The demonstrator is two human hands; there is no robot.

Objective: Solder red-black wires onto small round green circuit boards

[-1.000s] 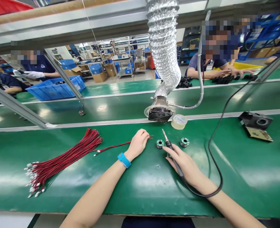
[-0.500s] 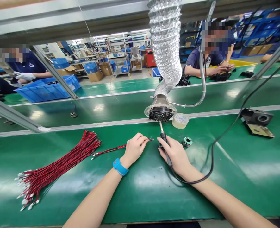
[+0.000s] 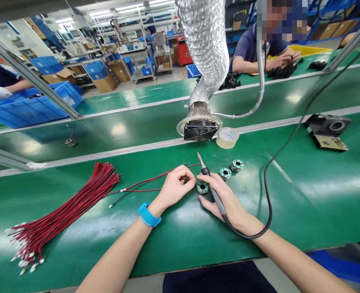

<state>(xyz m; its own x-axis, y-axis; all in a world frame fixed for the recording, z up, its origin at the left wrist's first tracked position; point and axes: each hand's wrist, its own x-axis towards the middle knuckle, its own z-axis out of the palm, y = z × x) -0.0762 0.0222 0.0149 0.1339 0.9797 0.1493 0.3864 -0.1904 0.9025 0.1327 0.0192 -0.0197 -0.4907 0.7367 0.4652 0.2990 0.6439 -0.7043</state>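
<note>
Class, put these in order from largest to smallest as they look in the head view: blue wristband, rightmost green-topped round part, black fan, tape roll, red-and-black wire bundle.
1. Wire bundle
2. Black fan
3. Tape roll and blue wristband: too alike to rank
4. Rightmost green-topped round part

Factory workshop | green workbenches [image 3: 314,203] | fume duct [image 3: 204,53] | parts bins [image 3: 30,105] | uniformed co-worker [image 3: 248,51]

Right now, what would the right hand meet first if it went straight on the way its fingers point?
Most likely the left hand: its fingertips look just ahead of the right hand, though how they differ in depth is unclear.
</note>
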